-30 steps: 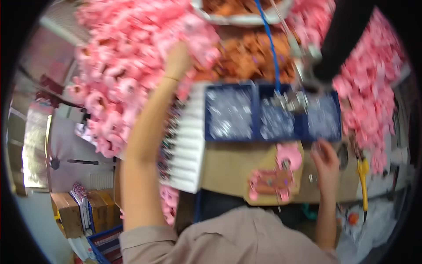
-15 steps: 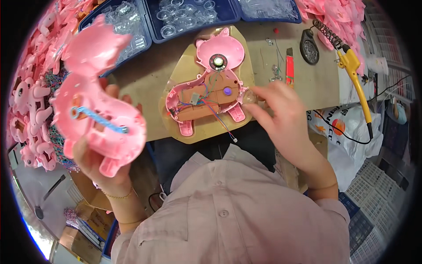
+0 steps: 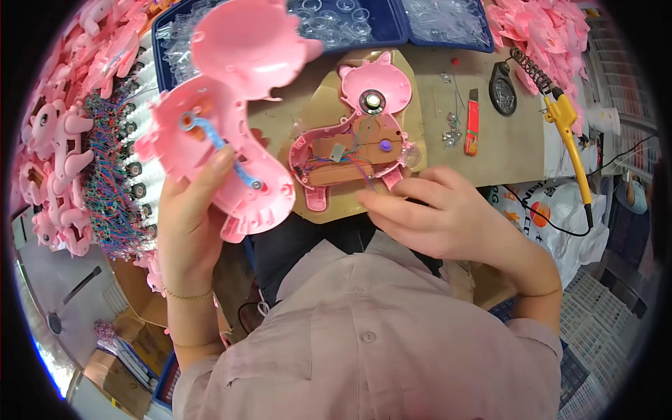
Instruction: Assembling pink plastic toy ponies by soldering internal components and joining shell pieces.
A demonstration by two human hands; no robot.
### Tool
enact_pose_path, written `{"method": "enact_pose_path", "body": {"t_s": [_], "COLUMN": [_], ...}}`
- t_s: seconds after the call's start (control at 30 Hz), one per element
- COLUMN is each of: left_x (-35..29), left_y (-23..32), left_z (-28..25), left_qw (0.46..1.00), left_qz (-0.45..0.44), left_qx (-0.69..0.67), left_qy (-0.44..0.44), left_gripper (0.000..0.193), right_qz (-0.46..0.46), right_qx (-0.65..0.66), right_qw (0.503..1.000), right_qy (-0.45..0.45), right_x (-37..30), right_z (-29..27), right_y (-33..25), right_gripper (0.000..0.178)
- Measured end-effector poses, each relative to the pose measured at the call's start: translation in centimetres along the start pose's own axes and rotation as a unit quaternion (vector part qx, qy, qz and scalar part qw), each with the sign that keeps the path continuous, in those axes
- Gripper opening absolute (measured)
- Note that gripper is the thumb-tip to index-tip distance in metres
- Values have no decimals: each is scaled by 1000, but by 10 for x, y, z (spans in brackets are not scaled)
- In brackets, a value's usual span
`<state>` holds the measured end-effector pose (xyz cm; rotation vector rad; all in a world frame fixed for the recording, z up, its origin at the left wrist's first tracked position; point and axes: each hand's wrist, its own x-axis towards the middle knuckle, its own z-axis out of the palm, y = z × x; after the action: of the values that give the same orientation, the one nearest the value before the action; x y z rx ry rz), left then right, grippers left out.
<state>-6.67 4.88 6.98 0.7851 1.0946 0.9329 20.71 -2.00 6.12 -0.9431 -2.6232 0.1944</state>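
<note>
A pink plastic animal-shaped shell half (image 3: 269, 210) is gripped in my left hand (image 3: 187, 227), raised above the bench on the left. Its hollow inside faces up, with a blue lever (image 3: 208, 134) fixed in it and my thumb against the lever. The matching shell half (image 3: 388, 78) lies open in a tan holder (image 3: 414, 105), containing a round speaker (image 3: 372, 102), brown inner housing (image 3: 329, 148), a purple knob (image 3: 386, 145) and coloured wires (image 3: 358, 162). At its lower edge my right hand (image 3: 441, 217) pinches those wires; their end is hidden by my fingers. A clear domed piece (image 3: 411, 155) sits at the shell's right end.
Blue trays (image 3: 392, 28) of clear plastic parts stand at the back. Right of the holder lie a red cutter knife (image 3: 472, 126) and a yellow soldering iron (image 3: 568, 126) by its coiled stand (image 3: 502, 89). Pink shells (image 3: 59, 140) and bundled wires (image 3: 112, 182) crowd the left.
My left hand has brought its shell half rightward, nearer the holder. My right hand has left the clear domed piece and moved down and left onto the wires.
</note>
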Motion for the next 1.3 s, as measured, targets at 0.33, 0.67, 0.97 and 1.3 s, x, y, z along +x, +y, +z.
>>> {"method": "enact_pose_path", "body": {"t_s": [0.33, 0.67, 0.97, 1.3], "left_x": [4, -11, -7, -9], "left_y": [-27, -37, -47, -52], "left_z": [27, 56, 52, 53], "left_qw": [999, 961, 944, 937], "left_qz": [5, 128, 197, 196], "left_qx": [6, 244, 263, 287], "left_qy": [-34, 30, 4, 43], "left_gripper": [34, 31, 29, 29], "right_qz": [317, 232, 269, 274], "right_qx": [383, 120, 86, 128], "right_qw": [866, 942, 923, 923], "right_qy": [58, 210, 259, 240], "right_x": [32, 53, 60, 61], "right_z": [8, 16, 31, 24], "right_y": [5, -10, -12, -11], "right_gripper": [9, 21, 21, 19]}}
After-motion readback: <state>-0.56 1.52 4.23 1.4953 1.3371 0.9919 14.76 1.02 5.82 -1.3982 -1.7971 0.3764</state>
